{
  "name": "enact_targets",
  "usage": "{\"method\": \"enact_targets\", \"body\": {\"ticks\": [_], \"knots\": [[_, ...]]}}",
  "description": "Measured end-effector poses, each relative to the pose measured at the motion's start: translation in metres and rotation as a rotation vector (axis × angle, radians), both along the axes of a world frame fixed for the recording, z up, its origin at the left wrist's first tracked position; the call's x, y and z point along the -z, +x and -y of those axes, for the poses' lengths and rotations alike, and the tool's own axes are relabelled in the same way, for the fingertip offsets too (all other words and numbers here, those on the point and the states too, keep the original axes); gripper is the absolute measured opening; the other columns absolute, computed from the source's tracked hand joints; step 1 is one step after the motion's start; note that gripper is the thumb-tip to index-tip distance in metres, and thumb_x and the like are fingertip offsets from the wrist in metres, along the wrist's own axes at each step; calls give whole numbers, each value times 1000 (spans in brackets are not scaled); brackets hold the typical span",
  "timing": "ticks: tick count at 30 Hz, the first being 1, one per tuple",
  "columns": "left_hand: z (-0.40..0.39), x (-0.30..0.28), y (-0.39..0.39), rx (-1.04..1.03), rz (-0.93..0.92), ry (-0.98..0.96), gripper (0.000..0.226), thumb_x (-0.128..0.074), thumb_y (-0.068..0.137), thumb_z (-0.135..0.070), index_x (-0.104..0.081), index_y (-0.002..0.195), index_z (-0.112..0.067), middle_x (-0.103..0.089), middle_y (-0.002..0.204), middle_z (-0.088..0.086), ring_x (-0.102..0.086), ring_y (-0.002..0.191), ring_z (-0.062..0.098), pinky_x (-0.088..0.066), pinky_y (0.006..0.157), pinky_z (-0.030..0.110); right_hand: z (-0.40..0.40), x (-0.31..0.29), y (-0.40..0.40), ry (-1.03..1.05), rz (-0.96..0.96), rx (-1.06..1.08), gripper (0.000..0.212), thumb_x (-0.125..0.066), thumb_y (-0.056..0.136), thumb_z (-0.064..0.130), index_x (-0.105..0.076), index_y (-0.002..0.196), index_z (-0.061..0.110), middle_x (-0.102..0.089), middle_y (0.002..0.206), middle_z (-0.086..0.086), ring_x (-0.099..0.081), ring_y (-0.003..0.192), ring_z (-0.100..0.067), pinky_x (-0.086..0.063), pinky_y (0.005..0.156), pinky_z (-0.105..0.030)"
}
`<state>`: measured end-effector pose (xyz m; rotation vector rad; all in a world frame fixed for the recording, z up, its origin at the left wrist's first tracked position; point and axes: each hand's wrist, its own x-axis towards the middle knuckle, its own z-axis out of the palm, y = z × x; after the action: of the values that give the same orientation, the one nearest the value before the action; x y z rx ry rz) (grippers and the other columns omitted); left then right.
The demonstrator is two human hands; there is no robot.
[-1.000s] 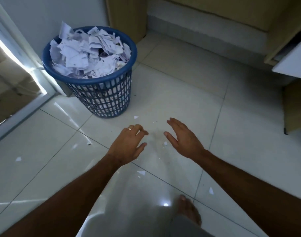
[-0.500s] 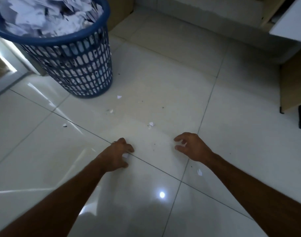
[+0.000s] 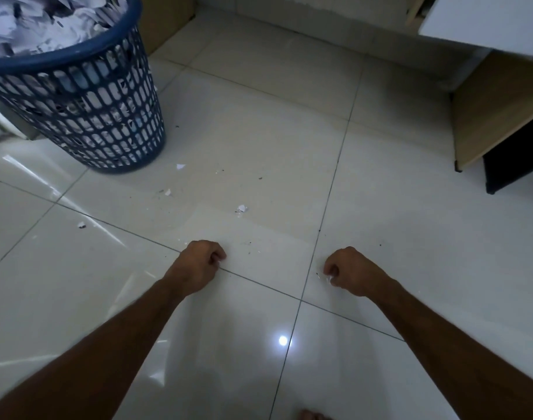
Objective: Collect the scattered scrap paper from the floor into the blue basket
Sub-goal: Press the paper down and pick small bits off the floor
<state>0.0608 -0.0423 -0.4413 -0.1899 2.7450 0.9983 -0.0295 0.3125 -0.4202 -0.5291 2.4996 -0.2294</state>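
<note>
Both hands, left [image 3: 198, 263] and right [image 3: 348, 272], curled low over the floor [image 3: 410, 237], any paper scrap inside unclear.

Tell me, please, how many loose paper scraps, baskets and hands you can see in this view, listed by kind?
Paper scraps loose on the floor: 4
Blue basket: 1
Hands: 2, the left hand and the right hand
Total: 7

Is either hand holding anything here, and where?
Right hand pinches a small paper scrap at its fingertips. Left hand is curled; any contents are hidden.
</note>
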Motion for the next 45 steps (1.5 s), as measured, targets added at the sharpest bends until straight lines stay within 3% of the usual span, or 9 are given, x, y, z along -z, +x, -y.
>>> {"method": "enact_targets", "body": {"ticks": [7, 11, 18, 22, 28, 34, 37, 42, 45], "knots": [[-9, -11, -13, -50, -58, 27, 24, -61, 87, 2, -75, 101, -13, -65, 93, -3, -58, 77, 7, -47, 73, 16, 5, 6, 2, -137, -34, 70, 12, -67, 86, 5, -73, 90, 14, -70, 91, -2, -63, 74, -11, -53, 70, -23], [-7, -7, -20, -125, -62, 52, 24, -63, 88, 1, -75, 105, -11, -67, 99, 2, -62, 79, 10, -44, 70, 15, 50, 7, -7, -373, -72, 141, 15, -62, 90, 3, -74, 98, 8, -66, 91, 5, -60, 71, -1, -45, 67, -9], [16, -4, -31, -236, -117, 51, 21, -69, 87, -1, -78, 102, -12, -73, 100, 3, -68, 87, 16, -55, 86, 29, 155, 13, -51, -575, -177, 23, 11, -66, 89, 6, -74, 96, 9, -68, 99, -6, -64, 86, -17, -52, 82, -28], [34, -6, -33, -281, -142, 22, 16, -70, 89, -10, -78, 96, -21, -71, 97, -5, -62, 77, 5, -52, 76, 24, 193, 27, -72, -508, -270, -141, 14, -64, 89, 2, -75, 94, 6, -62, 133, -8, -56, 115, -25, -41, 95, -21], [79, -5, -36, -343, -149, -101, 12, -71, 90, -15, -78, 97, -21, -59, 115, -2, -58, 102, 19, -44, 80, 23, 223, 42, -88, -443, -298, -232, 19, -58, 80, -13, -73, 82, -2, -71, 92, -18, -64, 87, -34, -53, 79, -41], [140, -10, -33, -579, -50, -338, 13, -66, 94, -26, -76, 102, -26, -41, 155, 13, -33, 143, 41, -27, 115, 52, 241, 37, -98, -383, -268, -197, 16, -61, 84, -3, -74, 90, 3, -69, 94, -11, -65, 87, -26, -51, 79, -30], [163, -11, -25, -762, 55, -293, 16, -61, 98, -30, -73, 108, -27, -28, 163, 11, -16, 147, 49, -16, 114, 70, 263, 29, -106, -486, -235, -123, 16, -67, 81, -2, -76, 94, 3, -72, 95, -8, -66, 88, -21, -47, 80, -21], [163, -2, -6, -740, -24, -240, 19, -50, 103, -23, -66, 113, -18, -59, 124, 16, -46, 122, 41, -37, 104, 61, 328, 23, -134, -648, -247, -90, 17, -68, 77, -5, -77, 90, 1, -75, 92, -13, -69, 85, -24, -44, 80, -16], [155, 5, 2, -699, -53, -302, 29, -44, 106, -19, -61, 128, -11, -58, 128, 24, -57, 118, 45, -48, 96, 50, 360, 27, -153, -643, -270, -71, 15, -62, 84, -5, -76, 88, 0, -72, 88, -14, -66, 81, -25, -47, 78, -22]]}}
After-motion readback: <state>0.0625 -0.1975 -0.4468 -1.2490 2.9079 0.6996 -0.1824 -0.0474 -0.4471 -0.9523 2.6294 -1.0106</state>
